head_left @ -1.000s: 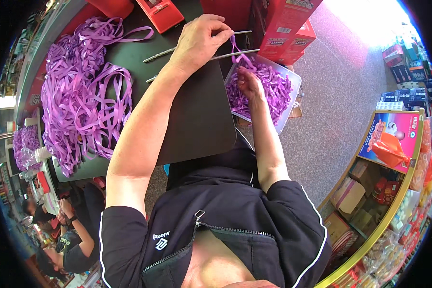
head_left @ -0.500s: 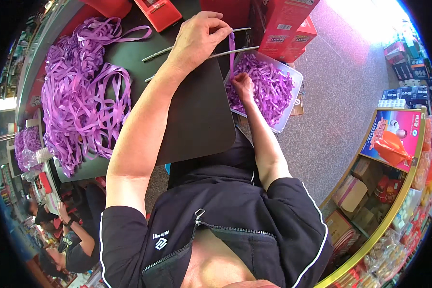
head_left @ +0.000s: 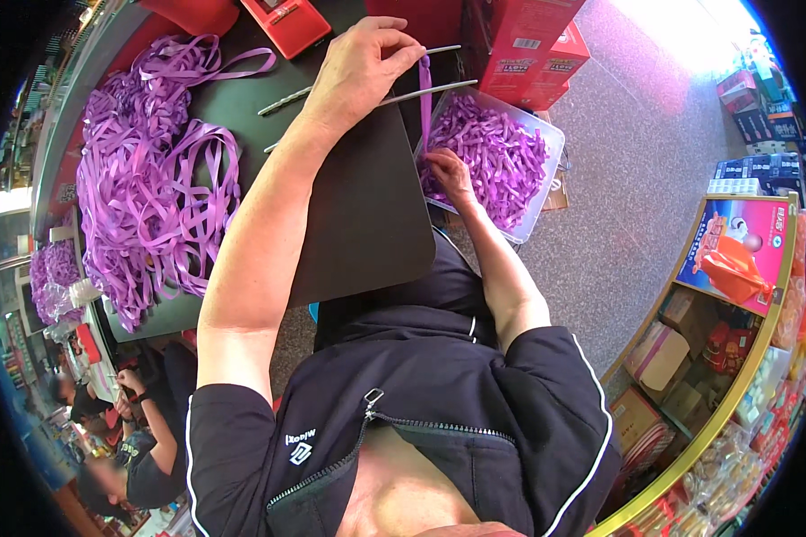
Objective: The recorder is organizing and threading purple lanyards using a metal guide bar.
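Note:
A purple ribbon (head_left: 425,107) hangs in a narrow strip over the table's right edge. My left hand (head_left: 367,67) is closed above two thin metal rods (head_left: 443,88), its thumb and forefinger pinching the ribbon's upper end. Lower down, the fingers of my right hand (head_left: 450,174) are pinched at the ribbon's bottom end, above the near-left side of a translucent plastic bin (head_left: 546,183). Many short folded purple ribbon pieces (head_left: 497,157) fill this bin. A big tangled heap of long purple ribbons (head_left: 148,188) lies on the dark table (head_left: 367,215) to the left.
A red device (head_left: 287,25) sits at the table's far edge. Red boxes (head_left: 533,58) stand behind the bin. Grey speckled floor (head_left: 618,134) stretches right, toward a gold-edged shelf unit (head_left: 743,376) with packed goods. Another person (head_left: 148,456) sits at the lower left.
My right hand has shifted slightly toward me, its fingers now lower on the ribbon. My left hand keeps its pinch near the rods. The whole view has drifted slightly.

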{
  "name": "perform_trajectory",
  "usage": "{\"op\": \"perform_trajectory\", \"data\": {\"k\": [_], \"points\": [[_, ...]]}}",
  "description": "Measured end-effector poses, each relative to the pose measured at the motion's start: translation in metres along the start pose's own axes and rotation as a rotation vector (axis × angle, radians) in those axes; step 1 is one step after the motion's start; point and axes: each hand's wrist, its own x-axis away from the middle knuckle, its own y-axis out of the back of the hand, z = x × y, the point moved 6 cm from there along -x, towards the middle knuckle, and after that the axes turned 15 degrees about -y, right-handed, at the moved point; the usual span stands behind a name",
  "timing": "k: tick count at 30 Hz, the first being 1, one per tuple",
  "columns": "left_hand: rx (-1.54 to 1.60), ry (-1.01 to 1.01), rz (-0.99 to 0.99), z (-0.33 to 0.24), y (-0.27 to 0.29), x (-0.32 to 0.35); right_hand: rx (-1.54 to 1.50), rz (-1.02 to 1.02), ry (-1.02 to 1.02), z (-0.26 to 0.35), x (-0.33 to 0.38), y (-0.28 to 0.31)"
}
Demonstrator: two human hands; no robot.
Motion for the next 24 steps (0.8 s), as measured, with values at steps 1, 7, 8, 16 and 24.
{"op": "perform_trajectory", "data": {"k": [1, 7, 8, 16, 24], "points": [[-0.003, -0.007, 0.001, 0.000, 0.000, 0.000, 0.000, -0.001, 0.000, -0.001, 0.005, 0.001], [-0.085, -0.038, 0.015, 0.003, -0.001, 0.001, -0.124, -0.001, -0.205, -0.006, 0.057, 0.023], [-0.081, -0.039, 0.010, 0.004, -0.002, 0.000, -0.155, 0.004, -0.233, -0.011, 0.066, 0.028], [-0.038, 0.016, 0.073, 0.011, 0.000, -0.003, -0.057, 0.118, -0.198, 0.053, 0.135, 0.057], [-0.069, 0.018, 0.092, 0.017, 0.009, -0.001, -0.024, 0.076, -0.106, 0.091, 0.166, 0.077]]}}
